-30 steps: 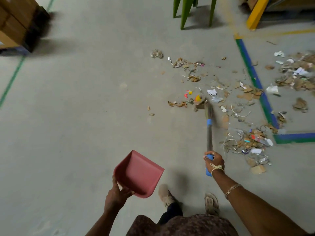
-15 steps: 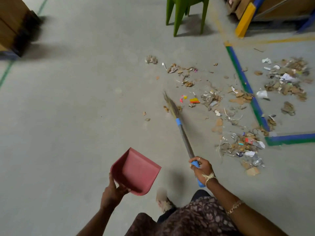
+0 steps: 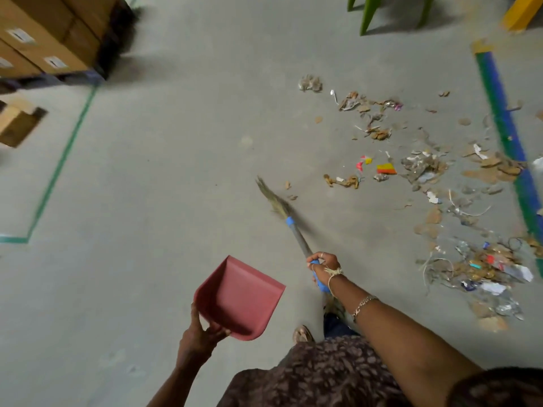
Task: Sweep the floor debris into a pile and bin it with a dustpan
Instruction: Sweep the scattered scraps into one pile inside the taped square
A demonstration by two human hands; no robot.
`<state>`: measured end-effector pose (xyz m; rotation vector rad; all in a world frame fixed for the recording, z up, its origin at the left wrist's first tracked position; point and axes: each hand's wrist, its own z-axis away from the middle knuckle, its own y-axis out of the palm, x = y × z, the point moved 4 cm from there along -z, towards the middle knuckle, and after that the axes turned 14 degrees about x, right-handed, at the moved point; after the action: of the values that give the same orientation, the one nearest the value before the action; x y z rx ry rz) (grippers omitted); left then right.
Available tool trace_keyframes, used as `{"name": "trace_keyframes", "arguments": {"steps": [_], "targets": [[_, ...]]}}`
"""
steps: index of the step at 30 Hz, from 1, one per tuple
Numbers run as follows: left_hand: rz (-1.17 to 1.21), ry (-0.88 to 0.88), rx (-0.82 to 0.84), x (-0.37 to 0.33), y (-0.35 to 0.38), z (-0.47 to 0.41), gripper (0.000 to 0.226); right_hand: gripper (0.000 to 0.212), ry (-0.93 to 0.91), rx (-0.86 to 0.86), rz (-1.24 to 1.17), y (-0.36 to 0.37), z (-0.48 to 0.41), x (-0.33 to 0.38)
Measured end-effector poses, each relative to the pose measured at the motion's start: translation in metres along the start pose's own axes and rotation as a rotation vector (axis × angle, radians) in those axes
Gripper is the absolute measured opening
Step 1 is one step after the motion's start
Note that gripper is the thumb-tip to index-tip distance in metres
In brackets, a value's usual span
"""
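My right hand (image 3: 323,268) grips the blue handle end of a short grass broom (image 3: 289,221). Its bristle tip points up-left and sits left of the scattered debris (image 3: 423,168): cardboard scraps, paper bits and coloured wrappers spread over the grey floor. A denser heap of debris (image 3: 484,268) lies to the right of my right hand. My left hand (image 3: 199,339) holds a red dustpan (image 3: 238,298) by its rear edge, above the floor, mouth facing up-right. Nothing shows inside the pan.
Stacked cardboard boxes (image 3: 44,33) stand at the upper left, with a smaller box (image 3: 17,124) below them. Green chair legs (image 3: 370,13) stand at the top. A blue-green floor stripe (image 3: 511,148) runs down the right side. My sandalled foot (image 3: 302,334) shows below the dustpan.
The broom head swung left, from among the debris to the bare floor left of it. The dustpan stayed in my left hand. The view shifted left, bringing the boxes into sight.
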<state>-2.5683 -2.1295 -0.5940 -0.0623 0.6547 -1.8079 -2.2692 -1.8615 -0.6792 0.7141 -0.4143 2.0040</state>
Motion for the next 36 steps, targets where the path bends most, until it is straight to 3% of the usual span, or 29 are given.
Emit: {"name": "trace_keyframes", "arguments": {"steps": [12,17,20,22,28,36], "targets": [[-0.069,-0.034,-0.036,-0.072,0.011,-0.037,0.131,0.018,0.075,-0.332,-0.082,-0.162,-0.02,-0.021],[-0.249,0.061,-0.055,-0.137,0.027,-0.032,0.126,0.066,0.098,-0.544,0.029,-0.214,-0.003,-0.01],[-0.294,0.097,-0.071,-0.162,0.035,-0.033,0.124,0.081,0.083,-0.61,0.0,-0.231,0.016,-0.012],[-0.315,0.127,-0.068,-0.172,0.042,-0.034,0.125,0.084,0.056,-0.606,-0.013,-0.241,0.028,-0.023],[-0.352,0.147,-0.05,-0.184,0.068,-0.034,0.127,0.061,-0.013,-0.538,-0.095,-0.259,0.082,-0.068],[-0.361,0.175,-0.041,-0.18,0.113,-0.014,0.125,0.049,0.058,-0.268,-0.052,-0.262,0.127,-0.125]]}}
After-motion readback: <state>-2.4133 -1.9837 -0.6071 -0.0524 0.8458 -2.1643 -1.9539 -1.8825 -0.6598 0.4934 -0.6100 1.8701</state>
